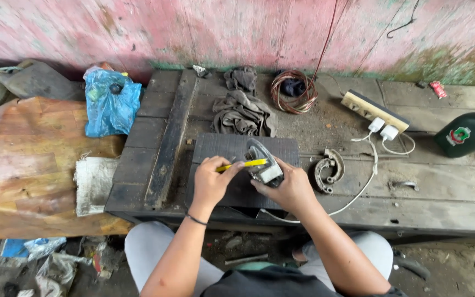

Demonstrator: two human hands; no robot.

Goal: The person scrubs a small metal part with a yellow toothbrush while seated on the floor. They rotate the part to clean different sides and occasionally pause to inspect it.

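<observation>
Over the dark mat (215, 147), both hands grip a curved grey brake shoe (262, 162), left hand (211, 181) pinching a yellow tool (243, 164).

A rough backyard repair workshop: a grimy plank table (424, 192) against a peeling pink wall (193, 27), strewn with a curved brake shoe (328, 169), coiled copper wire (293, 91), oily rags (243, 113) and a power strip (374, 110)

Both forearms are bare, without sleeves. A thin dark band (196, 220) circles the left wrist, lower centre. Light grey trousers (144, 245) cover the knees; a dark shirt (265, 283) shows at the bottom edge.
</observation>
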